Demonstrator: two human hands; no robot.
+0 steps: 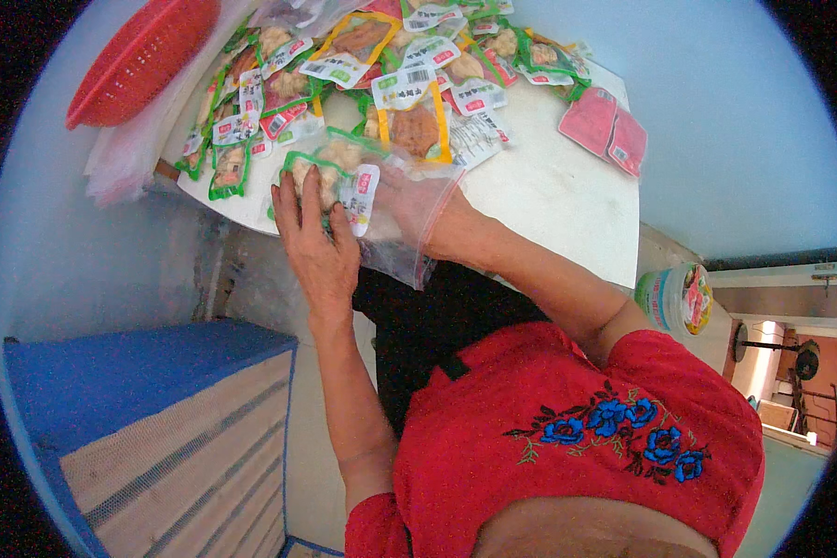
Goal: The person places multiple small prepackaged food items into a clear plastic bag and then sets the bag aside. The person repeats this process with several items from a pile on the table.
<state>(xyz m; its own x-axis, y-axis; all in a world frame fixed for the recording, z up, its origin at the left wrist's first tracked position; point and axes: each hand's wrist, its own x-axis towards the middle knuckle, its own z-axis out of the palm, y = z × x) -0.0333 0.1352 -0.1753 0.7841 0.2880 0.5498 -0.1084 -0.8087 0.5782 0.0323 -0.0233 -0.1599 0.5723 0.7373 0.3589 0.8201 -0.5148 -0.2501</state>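
At the table's near edge, my left hand has its spread fingers over the face of a green-edged vacuum food packet, gripping it. The packet shows pale, lumpy food and a white label with writing. A second green-edged packet lies just beyond it. My right hand is inside a clear zip-lock plastic bag, seen through the film. Its fingertips are hidden behind the packet and bag, so its grip is unclear. The bag's open mouth faces my right wrist.
Many similar packets, green-, yellow- and red-edged, are heaped across the white table. Two pink packets lie at its right. A red plastic basket and clear bags are at left. A blue-edged mesh-sided unit and a plastic bucket stand nearby.
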